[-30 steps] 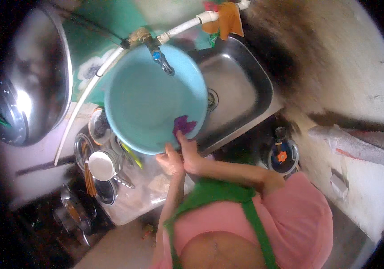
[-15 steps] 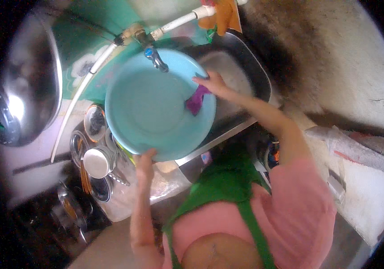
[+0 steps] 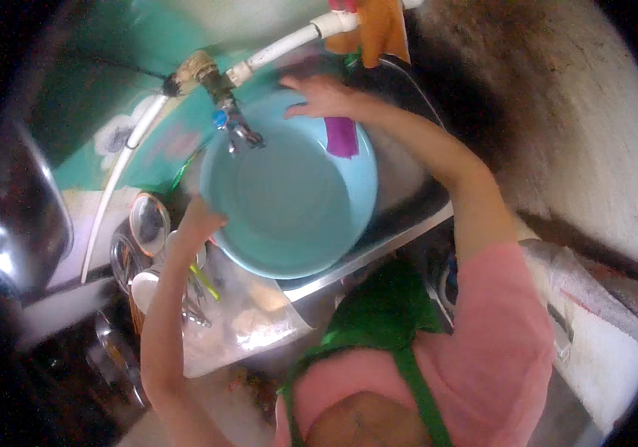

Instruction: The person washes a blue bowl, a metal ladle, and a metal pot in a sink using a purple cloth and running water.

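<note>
A large light-blue plastic basin (image 3: 289, 257) rests in the dark sink, below the tap (image 3: 238, 132) with its blue-marked handle. My left hand (image 3: 201, 222) grips the basin's left rim, thumb on the inner side. Over the far right rim reaches my right hand (image 3: 323, 98), its fingers spread apart and pointing toward the tap. A purple cloth (image 3: 342, 138) hangs against the basin's inner wall, just under my right wrist. Whether the basin holds water is hard to make out.
The black sink (image 3: 404, 216) with its metal front edge surrounds the basin. Left of it stand a white cup (image 3: 144, 287), jars and utensils on the counter (image 3: 248, 320). A white pipe (image 3: 282, 46) runs along the wall, with an orange cloth (image 3: 381, 33) hanging from it.
The basin has shifted slightly right. My left hand moved from its near rim to its left side. My right hand left the right rim and purple cloth, moving toward the far rim with fingers spread.
</note>
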The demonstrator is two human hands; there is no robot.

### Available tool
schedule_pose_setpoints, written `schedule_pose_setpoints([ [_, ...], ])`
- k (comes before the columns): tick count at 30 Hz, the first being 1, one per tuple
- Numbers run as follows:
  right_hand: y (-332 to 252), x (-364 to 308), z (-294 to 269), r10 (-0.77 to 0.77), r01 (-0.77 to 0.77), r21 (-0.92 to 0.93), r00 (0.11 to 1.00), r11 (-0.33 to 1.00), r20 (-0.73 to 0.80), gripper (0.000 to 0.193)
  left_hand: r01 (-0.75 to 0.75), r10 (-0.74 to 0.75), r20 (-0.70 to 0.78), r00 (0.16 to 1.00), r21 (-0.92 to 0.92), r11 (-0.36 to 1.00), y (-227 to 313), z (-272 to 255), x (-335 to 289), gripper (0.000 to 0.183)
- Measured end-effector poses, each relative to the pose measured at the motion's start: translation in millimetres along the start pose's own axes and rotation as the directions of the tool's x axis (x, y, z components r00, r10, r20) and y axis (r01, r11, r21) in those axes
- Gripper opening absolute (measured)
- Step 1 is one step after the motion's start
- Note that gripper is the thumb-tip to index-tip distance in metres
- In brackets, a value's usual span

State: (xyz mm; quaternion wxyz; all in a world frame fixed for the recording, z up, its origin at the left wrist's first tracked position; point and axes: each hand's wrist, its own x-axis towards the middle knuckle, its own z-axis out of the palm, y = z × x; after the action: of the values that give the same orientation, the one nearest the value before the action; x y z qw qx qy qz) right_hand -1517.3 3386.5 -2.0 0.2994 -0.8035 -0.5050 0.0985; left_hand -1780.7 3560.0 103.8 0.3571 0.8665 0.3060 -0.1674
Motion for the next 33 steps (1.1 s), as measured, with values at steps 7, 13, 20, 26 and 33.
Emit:
schedule_pose_setpoints([
  [7,-39.6,44.0,11.7,-0.663,0.645,-0.179,0.746,0.743,-0.067,0.038,-0.324,0.493,-0.255,0.832,0.498,0.804,-30.1,22.3,135.5,0.030],
  [13,33.5,20.7,11.9,-0.373,0.391,0.027,0.895,0.920,-0.246,0.050,-0.267,0.286,-0.416,0.863,0.104,0.958,61.8,45.4,64.7,0.022],
  [20,30.4,-114.9,108.8,0.597,-0.514,0.417,0.797,0.750,-0.090,0.068,-0.291,-0.001,-0.583,0.813,-0.407,0.866,5.9,70.1,-6.5,0.019],
  [26,-77.8,-196.8,96.1,0.682,-0.669,0.335,0.725,0.663,0.097,0.078,-0.389,-0.293,-0.599,0.745,-0.748,0.538,-16.8,111.4,-64.1,0.019],
  [33,-164.4,-193.9,70.0,0.248,-0.209,-0.136,0.852,0.969,0.461,0.053,-0.361,-0.304,-0.614,0.728,-0.721,0.592,-79.1,160.1,-111.4,0.020],
])
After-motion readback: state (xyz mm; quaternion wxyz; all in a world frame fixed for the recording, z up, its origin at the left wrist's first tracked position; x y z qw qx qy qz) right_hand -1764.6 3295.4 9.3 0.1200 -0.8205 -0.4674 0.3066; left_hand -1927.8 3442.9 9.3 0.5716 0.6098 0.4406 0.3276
